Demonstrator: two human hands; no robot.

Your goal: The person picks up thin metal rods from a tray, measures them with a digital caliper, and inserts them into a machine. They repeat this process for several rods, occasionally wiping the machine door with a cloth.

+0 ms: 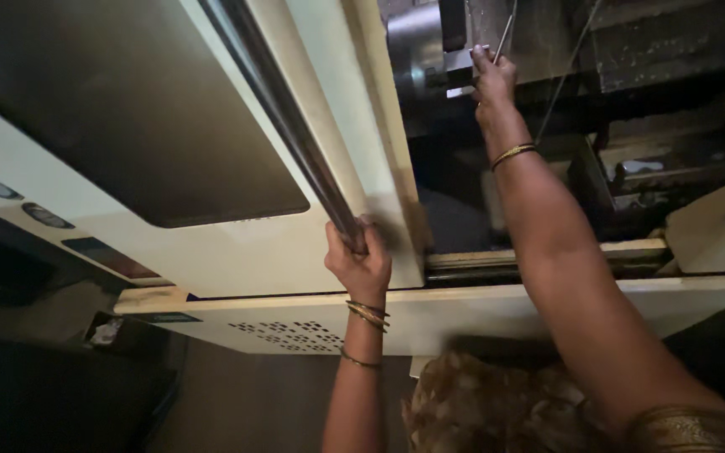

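Cream-painted metal fills my view: the sliding machine door (237, 168) with its dark window. My left hand (359, 264) has its fingers clamped on the lower end of the steel handle bar (283, 117). My right hand (492, 77) reaches through the opening into the dark interior, fingers pinched together on a thin metal rod (506, 35) beside the grey cylindrical block (415, 42).

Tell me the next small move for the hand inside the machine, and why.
Probably draw the right hand back out through the opening. It is reaching deep into the dark machine interior, fingertips at the metal part beside a thin rod, while the left hand grips the sliding door's handle bar. The door stands open beside that arm.
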